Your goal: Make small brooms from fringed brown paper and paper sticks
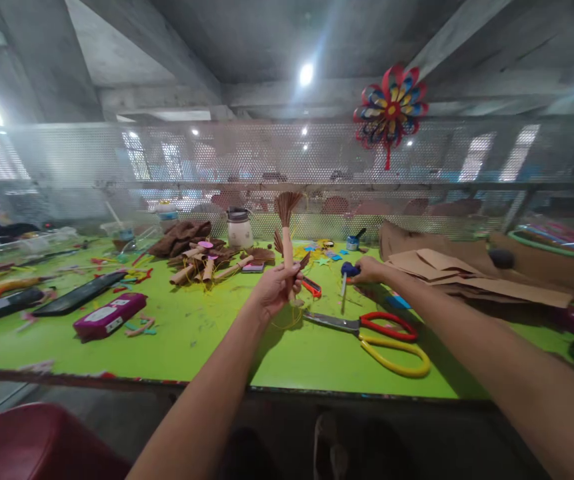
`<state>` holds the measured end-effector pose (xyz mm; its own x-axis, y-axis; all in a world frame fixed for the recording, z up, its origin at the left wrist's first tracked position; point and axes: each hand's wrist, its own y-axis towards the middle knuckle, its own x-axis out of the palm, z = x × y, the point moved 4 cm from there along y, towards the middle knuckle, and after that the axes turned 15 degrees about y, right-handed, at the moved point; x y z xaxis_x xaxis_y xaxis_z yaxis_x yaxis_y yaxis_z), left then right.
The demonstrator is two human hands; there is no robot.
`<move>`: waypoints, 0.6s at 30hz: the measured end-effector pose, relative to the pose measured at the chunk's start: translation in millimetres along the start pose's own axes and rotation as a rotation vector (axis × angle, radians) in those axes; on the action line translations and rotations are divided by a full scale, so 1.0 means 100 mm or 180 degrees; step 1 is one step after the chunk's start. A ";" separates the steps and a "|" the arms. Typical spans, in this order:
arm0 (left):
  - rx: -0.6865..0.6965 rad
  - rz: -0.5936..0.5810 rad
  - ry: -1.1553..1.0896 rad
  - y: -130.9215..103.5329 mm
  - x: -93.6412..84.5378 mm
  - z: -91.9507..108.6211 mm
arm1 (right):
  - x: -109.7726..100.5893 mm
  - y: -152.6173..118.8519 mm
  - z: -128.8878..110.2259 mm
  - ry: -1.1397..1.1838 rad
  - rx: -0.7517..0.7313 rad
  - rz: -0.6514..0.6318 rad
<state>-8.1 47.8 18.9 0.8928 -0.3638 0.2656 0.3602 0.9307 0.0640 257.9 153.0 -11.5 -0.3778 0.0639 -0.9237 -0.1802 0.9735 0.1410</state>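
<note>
My left hand (277, 288) is closed round a light-brown paper tube (287, 245). The tube stands upright, topped by a pleated dark-brown paper fan (287, 205); more pleated brown pieces stick out at its sides. A thin yellow string hangs below this hand. To the right, my right hand (369, 270) has its fingers closed on the dark blue handle of small scissors (349, 269), their blade pointing down at the table. Between my hands lies an orange utility knife (311, 287). Large scissors (361, 325) with red and yellow handles lie open-bladed or closed, I cannot tell, nearer me.
The green table (207, 353) holds brown paper tubes (207, 268), crumpled brown paper (181, 237), a white jar (239, 228), a purple box (111, 316) and a paper stack (441, 272). A mesh partition (267, 157) rises behind, with a colourful pinwheel (391, 109) hanging there.
</note>
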 end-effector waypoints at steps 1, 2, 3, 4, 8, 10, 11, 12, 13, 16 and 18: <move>0.0001 -0.0006 0.0001 0.00 0.01 0.00 | 0.00 0.00 0.02 0.0028 -0.0002 -0.0034; 0.0005 -0.0002 0.0003 -0.01 0.01 0.01 | -0.01 0.00 0.03 0.0057 -0.0003 -0.0046; 0.0002 0.0006 0.0005 -0.02 0.02 0.02 | -0.03 -0.02 0.03 0.0087 -0.0006 -0.0031; -0.0006 0.0010 0.0004 -0.02 0.02 0.02 | -0.05 -0.04 0.01 0.0115 -0.0011 0.0017; -0.0062 0.0002 0.0040 -0.04 0.05 0.03 | -0.17 -0.25 -0.27 0.0284 -0.0108 0.0479; -0.0103 0.0002 0.0109 -0.04 0.06 0.01 | -0.20 -0.41 -0.55 0.0936 -0.0334 0.0898; -0.0105 0.0001 0.0139 -0.04 0.07 0.01 | -0.21 -0.49 -0.71 0.1467 -0.0458 0.1033; -0.0086 0.0002 0.0157 -0.04 0.07 0.00 | -0.19 -0.57 -0.87 0.1962 -0.0570 0.1030; -0.0054 0.0003 0.0162 -0.04 0.08 0.00 | -0.16 -0.64 -1.01 0.2469 -0.0595 0.0946; 0.0037 -0.0079 0.0118 -0.06 0.12 0.01 | -0.05 -0.78 -1.38 0.4010 -0.0625 0.0295; -0.0008 -0.0219 0.0080 -0.07 0.15 0.00 | 0.00 -0.83 -1.53 0.4715 -0.0768 -0.0240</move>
<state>2.6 35.5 22.8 0.8724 -0.4277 0.2366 0.4215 0.9034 0.0789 134.2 38.2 31.1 -0.8855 -0.4008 0.2348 -0.3259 0.8963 0.3008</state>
